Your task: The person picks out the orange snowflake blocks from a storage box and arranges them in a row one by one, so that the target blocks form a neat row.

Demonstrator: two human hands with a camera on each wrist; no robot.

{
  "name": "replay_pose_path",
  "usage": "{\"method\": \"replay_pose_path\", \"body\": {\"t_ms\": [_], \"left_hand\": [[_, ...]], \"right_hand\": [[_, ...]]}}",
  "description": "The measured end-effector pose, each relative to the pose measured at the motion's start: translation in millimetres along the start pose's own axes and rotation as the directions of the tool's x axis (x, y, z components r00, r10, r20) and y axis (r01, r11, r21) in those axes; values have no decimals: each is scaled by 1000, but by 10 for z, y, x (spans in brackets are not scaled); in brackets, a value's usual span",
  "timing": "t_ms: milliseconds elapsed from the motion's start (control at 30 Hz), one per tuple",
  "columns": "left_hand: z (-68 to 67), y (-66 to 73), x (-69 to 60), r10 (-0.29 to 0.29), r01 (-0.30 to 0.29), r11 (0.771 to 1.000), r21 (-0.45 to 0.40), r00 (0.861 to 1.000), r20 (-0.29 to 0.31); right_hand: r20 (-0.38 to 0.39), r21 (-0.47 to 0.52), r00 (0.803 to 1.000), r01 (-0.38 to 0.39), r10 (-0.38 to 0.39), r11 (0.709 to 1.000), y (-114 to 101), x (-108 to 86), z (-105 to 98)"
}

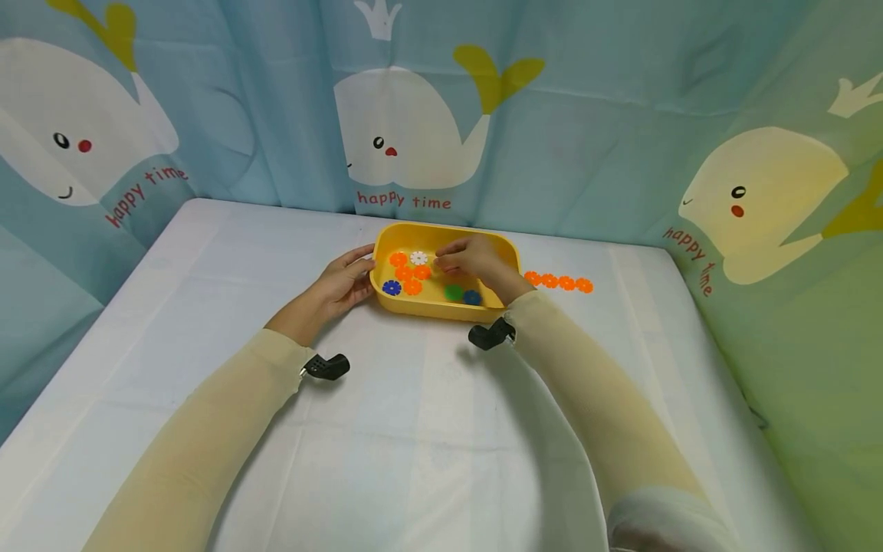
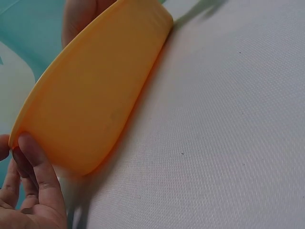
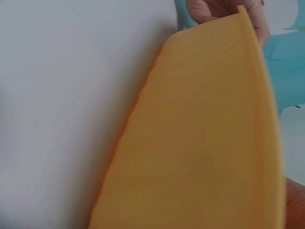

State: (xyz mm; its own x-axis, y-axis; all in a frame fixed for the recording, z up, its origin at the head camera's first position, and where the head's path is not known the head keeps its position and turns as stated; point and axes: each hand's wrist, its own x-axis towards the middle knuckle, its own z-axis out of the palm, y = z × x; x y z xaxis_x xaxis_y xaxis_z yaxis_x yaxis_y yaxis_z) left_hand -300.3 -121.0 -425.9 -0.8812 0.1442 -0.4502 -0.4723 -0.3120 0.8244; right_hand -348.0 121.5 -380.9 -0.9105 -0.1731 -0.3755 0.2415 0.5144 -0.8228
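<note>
A yellow tray (image 1: 441,309) holds flat flower-shaped discs: several orange ones (image 1: 412,287), a white one (image 1: 418,258), a dark blue one (image 1: 392,287), a green one (image 1: 454,293) and a blue one (image 1: 472,297). At its left end my left hand (image 1: 339,282) pinches the rim; the left wrist view shows the fingers of this hand (image 2: 38,191) at the tray wall (image 2: 90,90). My right hand (image 1: 476,261) reaches inside over the tray floor, fingertips close together right of the white disc. Whether they pinch a disc cannot be told. The tray wall (image 3: 200,119) hides them in the right wrist view.
Right of the tray, a row of several orange discs (image 1: 566,283) lies end to end on the white tablecloth (image 1: 386,429). Blue and green curtains (image 1: 593,153) with whale prints stand behind and beside the table.
</note>
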Motion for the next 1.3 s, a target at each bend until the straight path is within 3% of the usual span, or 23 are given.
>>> {"method": "replay_pose_path", "body": {"t_ms": [467,900,1067,1300], "left_hand": [[3,-1,2,-6,6,1000,6,1000,-6],[13,4,2,-7,7,1000,-4,1000,-9],[16,8,2,-5,5,1000,-13,1000,-10],[14,6,7,-10,10,1000,-5,1000,-13]], "right_hand": [[-1,-38,1000,14,-14,999,24,95,173],[-106,-193,991,58,-80,980,107,185,303],[-157,-226,985,36,-73,973,108,190,344],[-173,-232,982,39,-81,972,120,190,368]]}}
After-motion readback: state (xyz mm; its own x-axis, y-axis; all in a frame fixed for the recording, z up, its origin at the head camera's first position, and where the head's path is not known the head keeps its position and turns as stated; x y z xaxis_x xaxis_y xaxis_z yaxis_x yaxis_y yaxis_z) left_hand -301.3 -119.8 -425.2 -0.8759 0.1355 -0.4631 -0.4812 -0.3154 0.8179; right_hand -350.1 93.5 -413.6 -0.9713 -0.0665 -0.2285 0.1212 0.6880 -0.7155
